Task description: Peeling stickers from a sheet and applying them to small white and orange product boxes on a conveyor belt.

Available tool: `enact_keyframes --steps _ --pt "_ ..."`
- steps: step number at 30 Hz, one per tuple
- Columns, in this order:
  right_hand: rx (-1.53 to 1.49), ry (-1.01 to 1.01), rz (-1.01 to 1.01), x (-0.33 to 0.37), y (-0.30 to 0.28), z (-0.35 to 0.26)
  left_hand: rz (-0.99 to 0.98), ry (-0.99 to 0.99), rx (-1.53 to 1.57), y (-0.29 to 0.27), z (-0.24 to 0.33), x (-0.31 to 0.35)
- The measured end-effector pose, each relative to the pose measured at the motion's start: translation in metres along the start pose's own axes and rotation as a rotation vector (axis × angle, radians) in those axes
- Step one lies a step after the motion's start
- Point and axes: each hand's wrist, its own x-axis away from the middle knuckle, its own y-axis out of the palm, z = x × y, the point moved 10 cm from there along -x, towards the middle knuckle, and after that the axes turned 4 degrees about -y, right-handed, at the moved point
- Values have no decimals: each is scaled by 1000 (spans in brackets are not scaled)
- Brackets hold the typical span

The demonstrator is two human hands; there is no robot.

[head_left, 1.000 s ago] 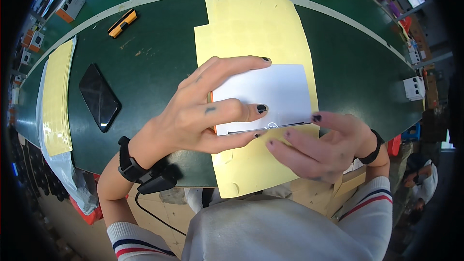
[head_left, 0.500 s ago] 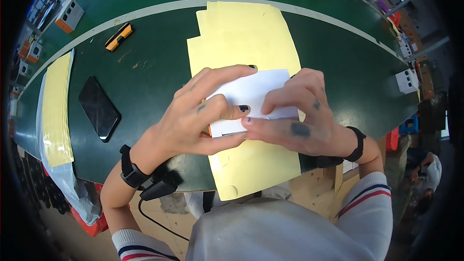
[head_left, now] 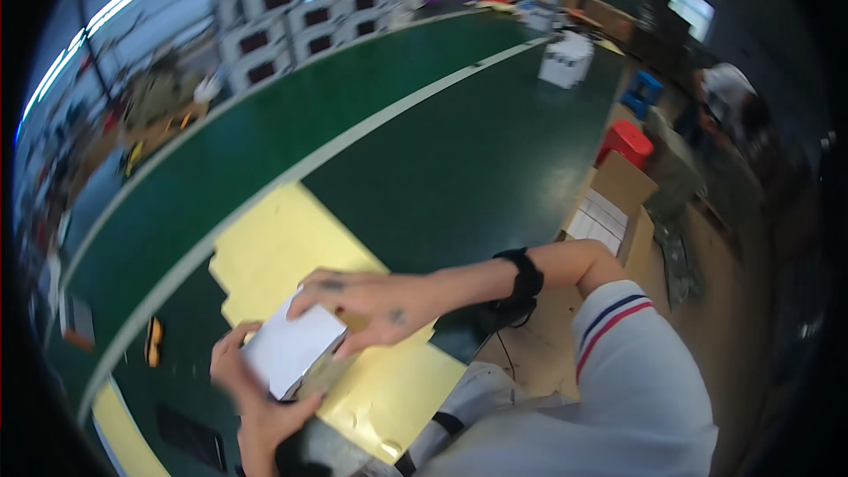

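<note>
A small white box (head_left: 294, 349) with a plain white top is held over the yellow sheets. My left hand (head_left: 256, 393) grips its near-left side, with the thumb at the lower edge and the fingers along the left; this hand is slightly blurred. My right hand (head_left: 375, 305) clasps the opposite side, its fingers reaching over the far edge and its thumb low on the near side. Beneath both hands lie the overlapping yellow sheets (head_left: 389, 397), which hang over the front edge of the green table (head_left: 424, 172).
An orange-and-black cutter (head_left: 155, 342), a dark phone (head_left: 190, 437) and a yellow stack (head_left: 124, 433) lie to the left. At the right stands an open carton (head_left: 634, 185) holding white boxes, near a red stool (head_left: 625, 143). Another person (head_left: 726, 95) is farther back.
My view has swung to the right, bringing in the carton, stools and more of the table. Both hands now hold the box by opposite sides; before, their fingers were together at its near edge.
</note>
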Motion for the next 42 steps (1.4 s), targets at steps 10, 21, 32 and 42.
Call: enact_keyframes --steps 10,21,32,42 --pt "563 507 861 219 -186 6 -675 -60 -168 80 32 10" --pt "1811 352 443 220 -153 7 -719 -62 -197 88 26 12" --pt "1746 861 30 325 -324 124 -725 -173 -238 91 24 12" --pt "977 1549 357 516 -386 195 -722 -128 -253 100 25 9"
